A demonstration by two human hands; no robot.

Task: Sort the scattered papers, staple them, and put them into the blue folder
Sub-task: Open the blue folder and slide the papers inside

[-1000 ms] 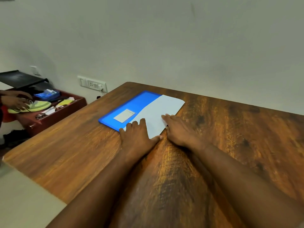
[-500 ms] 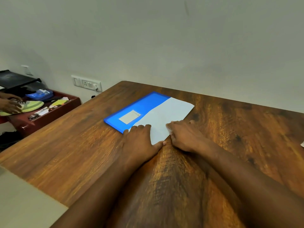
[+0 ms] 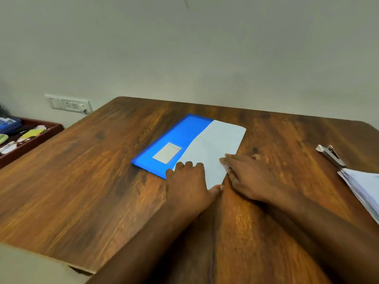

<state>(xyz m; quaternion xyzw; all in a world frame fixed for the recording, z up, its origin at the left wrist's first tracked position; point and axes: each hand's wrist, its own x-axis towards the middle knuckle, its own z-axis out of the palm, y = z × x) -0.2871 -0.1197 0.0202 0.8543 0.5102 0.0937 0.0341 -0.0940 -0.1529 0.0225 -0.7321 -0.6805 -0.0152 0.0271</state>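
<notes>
A blue folder (image 3: 180, 136) with a pale label lies flat in the middle of the wooden table (image 3: 82, 181). White papers (image 3: 215, 144) stick out of its right side, covering that half. My left hand (image 3: 188, 181) lies palm down on the folder's near corner, thumb touching the papers' near corner. My right hand (image 3: 248, 175) rests beside it, its fingertips pinching the papers' near right edge. A silver stapler (image 3: 331, 155) lies at the right of the table, apart from both hands.
A stack of white sheets (image 3: 363, 185) lies at the table's right edge, just below the stapler. A dark red tray (image 3: 30, 140) of small items stands lower at the far left. A wall socket (image 3: 68, 104) sits behind it.
My view has swung to the right, which brings the stapler and the stack of sheets into sight. Both hands stay on the folder and papers in nearly the same pose.
</notes>
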